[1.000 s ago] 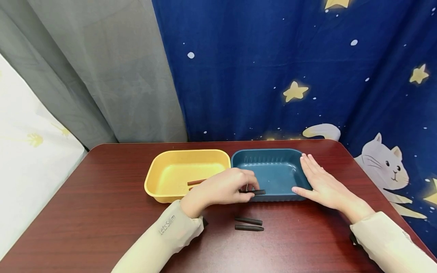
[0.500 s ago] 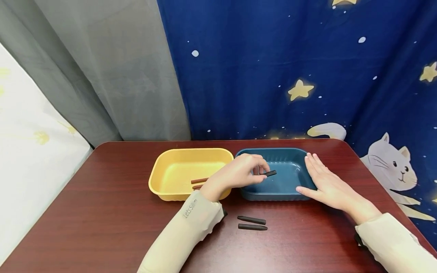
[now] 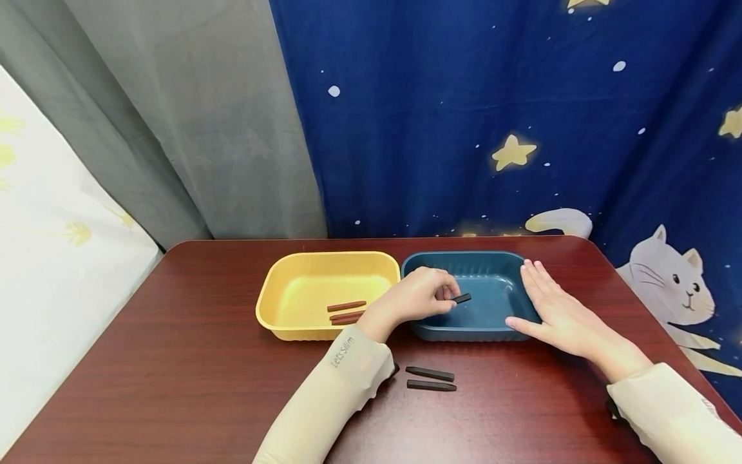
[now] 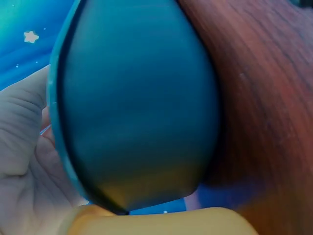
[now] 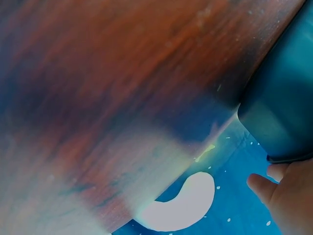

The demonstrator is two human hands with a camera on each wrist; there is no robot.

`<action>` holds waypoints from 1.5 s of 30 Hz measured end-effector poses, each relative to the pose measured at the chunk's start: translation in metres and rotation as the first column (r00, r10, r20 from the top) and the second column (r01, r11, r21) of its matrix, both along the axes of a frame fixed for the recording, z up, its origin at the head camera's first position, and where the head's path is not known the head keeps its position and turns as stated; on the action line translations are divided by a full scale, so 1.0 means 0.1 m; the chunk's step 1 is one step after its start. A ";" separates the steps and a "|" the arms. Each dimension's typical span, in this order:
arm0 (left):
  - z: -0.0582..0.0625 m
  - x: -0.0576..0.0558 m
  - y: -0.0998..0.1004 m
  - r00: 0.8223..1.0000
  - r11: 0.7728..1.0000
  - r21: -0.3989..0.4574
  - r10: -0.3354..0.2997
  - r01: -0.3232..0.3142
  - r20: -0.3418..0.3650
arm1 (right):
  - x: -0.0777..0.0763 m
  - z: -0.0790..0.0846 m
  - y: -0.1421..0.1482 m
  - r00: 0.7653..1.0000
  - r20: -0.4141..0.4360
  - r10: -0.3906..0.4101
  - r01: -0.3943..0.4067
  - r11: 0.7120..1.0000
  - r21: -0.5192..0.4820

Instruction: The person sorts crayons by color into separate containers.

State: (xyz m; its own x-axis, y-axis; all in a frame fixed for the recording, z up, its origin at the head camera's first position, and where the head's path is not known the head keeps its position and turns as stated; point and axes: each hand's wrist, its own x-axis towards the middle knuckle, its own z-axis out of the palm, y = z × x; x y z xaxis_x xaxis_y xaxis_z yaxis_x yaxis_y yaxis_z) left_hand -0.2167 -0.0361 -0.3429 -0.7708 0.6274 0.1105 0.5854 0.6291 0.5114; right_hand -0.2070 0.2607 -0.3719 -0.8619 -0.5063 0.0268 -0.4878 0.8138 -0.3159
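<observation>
In the head view my left hand point(image 3: 426, 294) reaches over the near left rim of the dark blue tray point(image 3: 475, 335) and pinches a black crayon point(image 3: 462, 298) inside it. The crayon's other end is hidden by the fingers. In the left wrist view the tray's wall point(image 4: 142, 103) covers the fingers, and only the palm point(image 4: 24, 166) shows. My right hand point(image 3: 559, 316) lies with straight fingers along the tray's right rim, thumb at the near corner. Two more black crayons, an upper one point(image 3: 430, 374) and a lower one point(image 3: 431, 385), lie on the table in front of the tray.
A yellow tray point(image 3: 278, 332) stands against the blue one on the left, with several reddish-brown crayons, one of them farther back point(image 3: 346, 306), inside. Both trays stand on a dark red wooden table point(image 3: 191, 361). Behind its far edge hang a grey curtain point(image 3: 232, 129) and a starry blue curtain point(image 3: 406, 129).
My left hand has carried the black crayon from the blue tray's near rim farther back, inside it, uncovering more of the brown crayons. The right hand keeps its place on the rim.
</observation>
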 end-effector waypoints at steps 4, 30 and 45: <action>-0.05 -0.03 0.01 1.000 1.000 -0.027 0.016 -0.015 0.023 | 0.00 0.00 0.00 1.000 0.005 0.001 -0.001 1.000 0.000; 0.02 0.03 -0.04 1.000 0.999 -0.042 -0.022 0.022 -0.005 | -0.01 0.01 0.02 1.000 0.018 -0.013 0.013 1.000 -0.002; 0.23 0.44 -0.16 0.983 0.989 -0.102 -0.121 0.108 -0.138 | 0.01 0.01 0.01 1.000 0.025 -0.012 0.013 1.000 -0.019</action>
State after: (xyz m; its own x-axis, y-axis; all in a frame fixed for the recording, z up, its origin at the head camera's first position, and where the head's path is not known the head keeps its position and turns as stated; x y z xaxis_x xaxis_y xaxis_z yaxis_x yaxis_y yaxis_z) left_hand -0.1729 -0.0526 -0.3202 -0.6737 0.7234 0.1508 0.7192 0.5949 0.3590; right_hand -0.2063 0.2616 -0.3712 -0.8686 -0.4952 0.0148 -0.4695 0.8132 -0.3439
